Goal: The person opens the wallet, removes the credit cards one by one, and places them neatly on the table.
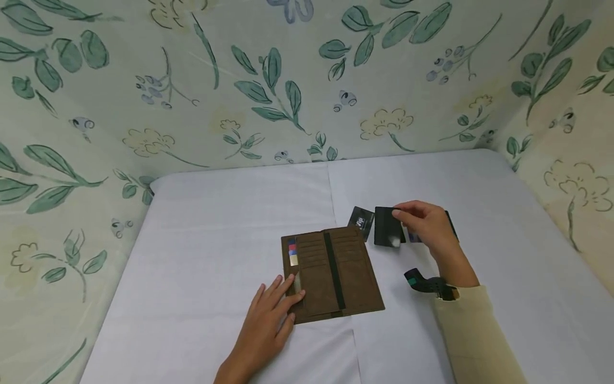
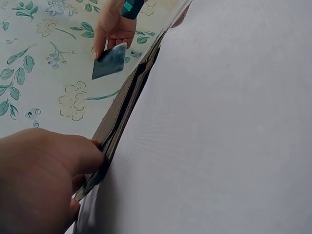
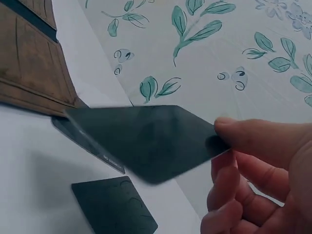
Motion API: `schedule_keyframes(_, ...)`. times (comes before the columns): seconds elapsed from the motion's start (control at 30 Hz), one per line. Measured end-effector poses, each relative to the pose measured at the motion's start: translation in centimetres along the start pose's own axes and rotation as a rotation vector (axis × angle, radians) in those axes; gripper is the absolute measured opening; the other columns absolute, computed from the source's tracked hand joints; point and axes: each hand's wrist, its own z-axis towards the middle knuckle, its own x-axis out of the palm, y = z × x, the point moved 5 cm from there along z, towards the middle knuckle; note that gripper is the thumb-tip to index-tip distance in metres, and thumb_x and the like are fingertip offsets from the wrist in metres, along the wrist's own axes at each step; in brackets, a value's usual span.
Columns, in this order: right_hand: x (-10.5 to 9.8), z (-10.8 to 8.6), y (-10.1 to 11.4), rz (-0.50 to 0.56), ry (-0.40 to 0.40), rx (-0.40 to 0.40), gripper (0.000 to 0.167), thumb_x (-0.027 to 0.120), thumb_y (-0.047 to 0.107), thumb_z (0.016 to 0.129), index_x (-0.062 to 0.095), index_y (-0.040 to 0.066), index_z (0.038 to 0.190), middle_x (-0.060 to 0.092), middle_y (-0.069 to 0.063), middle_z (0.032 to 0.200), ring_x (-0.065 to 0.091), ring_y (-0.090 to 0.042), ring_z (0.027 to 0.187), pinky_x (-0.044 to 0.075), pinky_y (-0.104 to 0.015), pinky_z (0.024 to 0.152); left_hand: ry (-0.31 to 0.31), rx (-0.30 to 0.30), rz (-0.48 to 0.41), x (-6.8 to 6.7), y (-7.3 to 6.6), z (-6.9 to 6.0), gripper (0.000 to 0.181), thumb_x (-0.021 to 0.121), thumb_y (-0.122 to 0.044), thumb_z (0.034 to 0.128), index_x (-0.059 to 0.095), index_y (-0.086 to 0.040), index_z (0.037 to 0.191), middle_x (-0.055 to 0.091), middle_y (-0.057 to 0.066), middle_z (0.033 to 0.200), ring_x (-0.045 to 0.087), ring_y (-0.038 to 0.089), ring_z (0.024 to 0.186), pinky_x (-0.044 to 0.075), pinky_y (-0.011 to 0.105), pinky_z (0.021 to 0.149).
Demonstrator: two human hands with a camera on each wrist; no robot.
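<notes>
A brown wallet lies spread flat on the white cloth, a dark band running down its middle. My left hand rests on its lower left edge with the fingers extended. Thumb and fingers of my right hand pinch a black card, raised above the cloth in the right wrist view. Beside the wallet's upper right corner, partly covered by it, is a dark card with pale lettering. Another dark card lies below the held one. A multicoloured card shows in the wallet's left slot.
A purplish card and a dark-edged item lie partly hidden behind my right hand. White cloth covers the table. Leaf-and-flower patterned fabric stands behind the table and along both sides.
</notes>
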Motion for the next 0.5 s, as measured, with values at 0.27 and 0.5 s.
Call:
schedule_keyframes(0.27,-1.1,-0.7,-0.5,-0.044,0.061,0.043,0.053,0.068,0.053,0.083,0.067,0.005,0.106,0.065,-0.013,0.098,0.057,-0.024,0.086,0.053,-0.033,0.076,-0.008,-0.006,-0.011,0.1,-0.1,0.0,0.043,0.063,-0.019,0.0892,0.059,-0.030,0.131,0.035,-0.003,0.154,0.029,0.024,0.142,0.024,0.059,0.110)
schedule_keyframes(0.5,-1.3,-1.1,-1.9,0.028,0.218,0.066,0.051,0.070,0.041,0.086,0.065,-0.003,0.112,0.067,-0.014,0.101,0.068,-0.024,0.084,0.057,-0.026,0.074,-0.013,-0.004,-0.030,-0.2,0.1,0.1,0.043,0.063,-0.019,0.0899,0.059,-0.030,0.131,0.034,-0.002,0.154,0.028,0.024,0.143,0.023,0.059,0.110)
